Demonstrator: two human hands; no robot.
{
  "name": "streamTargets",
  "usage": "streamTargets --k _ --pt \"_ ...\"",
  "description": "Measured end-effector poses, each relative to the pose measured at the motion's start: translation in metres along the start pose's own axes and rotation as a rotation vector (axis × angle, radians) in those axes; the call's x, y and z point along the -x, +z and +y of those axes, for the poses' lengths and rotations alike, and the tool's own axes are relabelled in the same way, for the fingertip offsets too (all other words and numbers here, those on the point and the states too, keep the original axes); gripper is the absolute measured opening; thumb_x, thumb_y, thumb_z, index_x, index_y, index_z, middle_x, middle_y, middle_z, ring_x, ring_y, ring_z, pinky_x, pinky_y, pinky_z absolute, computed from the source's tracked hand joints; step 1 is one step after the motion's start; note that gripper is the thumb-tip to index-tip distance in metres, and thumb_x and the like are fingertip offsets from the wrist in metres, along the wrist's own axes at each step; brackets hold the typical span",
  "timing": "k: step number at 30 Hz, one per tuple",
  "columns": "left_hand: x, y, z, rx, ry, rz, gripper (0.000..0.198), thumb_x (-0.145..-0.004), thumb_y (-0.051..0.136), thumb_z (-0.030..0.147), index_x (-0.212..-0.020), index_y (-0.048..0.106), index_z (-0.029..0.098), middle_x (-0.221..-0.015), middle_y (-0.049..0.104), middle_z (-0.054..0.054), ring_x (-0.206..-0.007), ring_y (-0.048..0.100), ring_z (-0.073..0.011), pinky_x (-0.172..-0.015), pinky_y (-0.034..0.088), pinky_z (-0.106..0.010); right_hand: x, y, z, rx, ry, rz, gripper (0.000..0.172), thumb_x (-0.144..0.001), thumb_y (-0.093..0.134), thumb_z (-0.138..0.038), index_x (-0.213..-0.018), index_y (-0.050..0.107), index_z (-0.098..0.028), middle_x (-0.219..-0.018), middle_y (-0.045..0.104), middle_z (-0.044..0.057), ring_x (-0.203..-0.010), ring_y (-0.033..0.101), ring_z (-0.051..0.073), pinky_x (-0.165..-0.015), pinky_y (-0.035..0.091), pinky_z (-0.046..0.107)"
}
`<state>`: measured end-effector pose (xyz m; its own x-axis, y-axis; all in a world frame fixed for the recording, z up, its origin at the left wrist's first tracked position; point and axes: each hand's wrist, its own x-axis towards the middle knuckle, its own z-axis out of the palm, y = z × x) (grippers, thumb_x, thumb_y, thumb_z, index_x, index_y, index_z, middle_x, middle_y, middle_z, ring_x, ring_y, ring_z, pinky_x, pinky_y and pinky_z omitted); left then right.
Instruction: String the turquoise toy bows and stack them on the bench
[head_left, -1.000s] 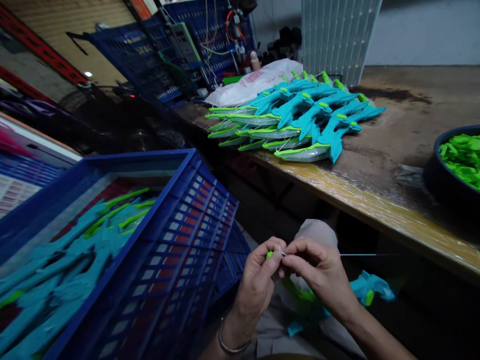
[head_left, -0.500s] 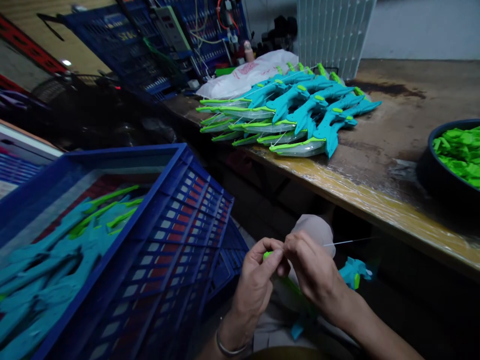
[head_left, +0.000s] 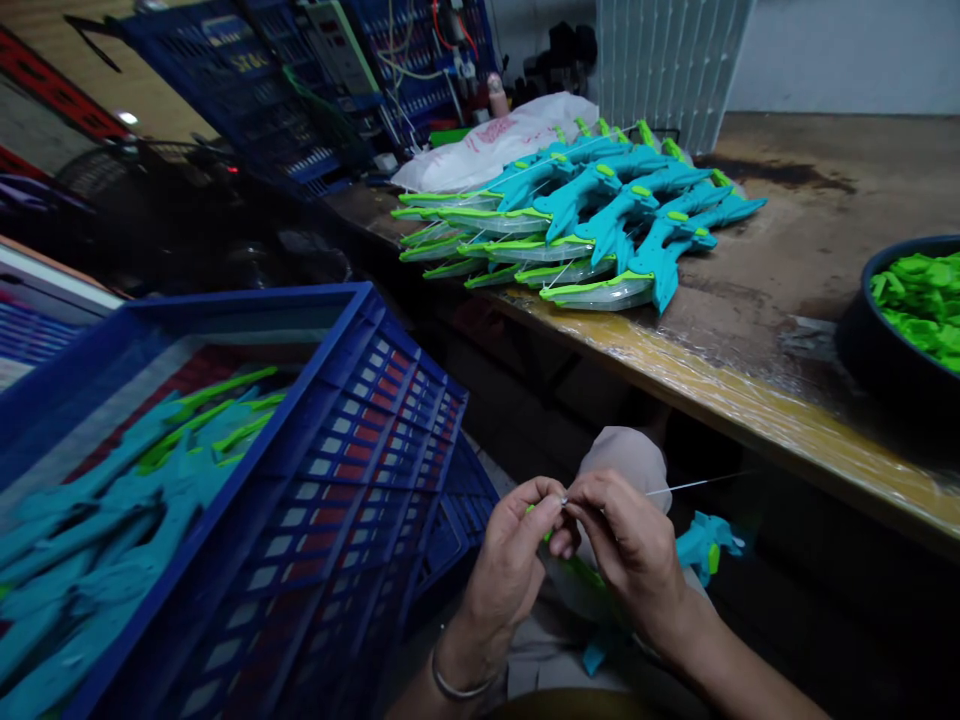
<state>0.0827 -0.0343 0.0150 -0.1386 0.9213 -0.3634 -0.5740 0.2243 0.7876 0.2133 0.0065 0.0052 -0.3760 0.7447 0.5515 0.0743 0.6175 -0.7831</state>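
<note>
A teal and green toy bow point(head_left: 703, 547) lies across my lap, much of it hidden behind my hands and wrists. My left hand point(head_left: 504, 562) pinches its bright green tip between thumb and forefinger, with a small pale bit of string showing at the fingertips. Close against it, the fingers of my right hand point(head_left: 631, 540) are pressed together on the thin white string point(head_left: 686, 486), part of which runs out to the right past my knee. The exact form of the string at the tip is too small to make out.
A blue plastic crate point(head_left: 356, 400) at my left holds several teal and green toy bow parts point(head_left: 112, 520). On the worktable point(head_left: 780, 210) are stacked toy bows point(head_left: 622, 210), a white plastic bag point(head_left: 495, 145) and a dark basin point(head_left: 855, 330) of green pieces point(head_left: 922, 300).
The fingertips of my two hands have parted slightly, and a pale bit of string now shows between them. My right hand has shifted slightly.
</note>
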Motion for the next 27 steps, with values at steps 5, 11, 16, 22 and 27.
streamTargets --k 5,11,16,22,27 --pt "0.001 0.001 -0.001 0.033 -0.004 -0.028 0.036 -0.075 0.086 0.042 -0.071 0.063 0.015 -0.058 0.046 0.005 -0.053 0.042 -0.0082 -0.055 0.038 -0.022 0.005 0.004 -0.003 0.103 -0.132 0.07 0.024 -0.101 0.049 -0.001 -0.117 0.06 -0.015 -0.103 0.067 0.011 -0.092 0.066 0.018 -0.078 0.057 0.026" --pt "0.0 0.001 -0.005 -0.016 0.023 0.043 0.038 -0.071 0.089 0.044 -0.073 0.066 0.014 -0.06 0.051 0.003 -0.055 0.042 -0.0083 -0.053 0.034 -0.021 0.008 0.008 0.004 0.293 -0.203 0.102 0.015 -0.102 0.052 -0.005 -0.112 0.06 -0.013 -0.093 0.067 0.009 -0.081 0.063 0.018 -0.07 0.054 0.028" --pt "-0.001 0.003 -0.007 -0.039 0.05 0.033 0.037 -0.075 0.086 0.044 -0.07 0.063 0.014 -0.06 0.053 0.002 -0.056 0.042 -0.0088 -0.055 0.035 -0.022 0.01 0.006 0.01 0.377 -0.208 0.089 0.01 -0.104 0.05 -0.009 -0.102 0.058 -0.014 -0.086 0.064 0.007 -0.075 0.06 0.017 -0.065 0.049 0.028" --pt "-0.001 0.006 -0.002 -0.01 0.072 -0.022 0.039 -0.079 0.084 0.043 -0.068 0.059 0.016 -0.058 0.048 0.004 -0.055 0.042 -0.009 -0.057 0.037 -0.022 0.011 -0.001 0.002 0.252 -0.084 0.092 0.009 -0.103 0.053 -0.009 -0.101 0.057 -0.017 -0.085 0.063 0.004 -0.075 0.062 0.014 -0.066 0.05 0.025" --pt "0.001 0.002 -0.002 -0.03 0.045 -0.033 0.039 -0.076 0.087 0.045 -0.072 0.063 0.015 -0.064 0.053 0.002 -0.058 0.045 -0.0087 -0.057 0.038 -0.021 0.006 -0.005 -0.011 0.092 0.03 0.022 0.011 -0.102 0.054 -0.01 -0.107 0.059 -0.018 -0.09 0.064 0.004 -0.08 0.064 0.015 -0.07 0.054 0.026"
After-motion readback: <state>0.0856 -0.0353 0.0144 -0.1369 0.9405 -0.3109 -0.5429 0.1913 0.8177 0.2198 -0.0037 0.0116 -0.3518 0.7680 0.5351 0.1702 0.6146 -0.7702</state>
